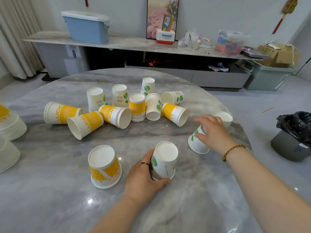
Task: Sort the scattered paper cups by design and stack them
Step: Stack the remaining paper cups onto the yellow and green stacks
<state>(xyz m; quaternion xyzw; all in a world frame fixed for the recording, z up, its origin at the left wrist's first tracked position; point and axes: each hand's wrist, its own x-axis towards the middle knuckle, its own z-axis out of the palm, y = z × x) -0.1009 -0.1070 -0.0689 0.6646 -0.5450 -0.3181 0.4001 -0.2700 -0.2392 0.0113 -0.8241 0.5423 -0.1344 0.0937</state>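
Paper cups of two designs lie on a round marble table: yellow striped "LUCKY" cups and white cups with green leaves. My left hand grips an upside-down stack of green-leaf cups near the front. To its left stands an upside-down stack of yellow cups. My right hand closes on a tilted green-leaf cup at the right. Another white cup sits just behind that hand. Several cups of both designs are scattered across the table's middle, some upright, some on their sides.
Stacks of white paper plates sit at the table's left edge. A bin lined with a black bag stands on the floor to the right. Behind the table runs a long low cabinet with a blue tub and clutter.
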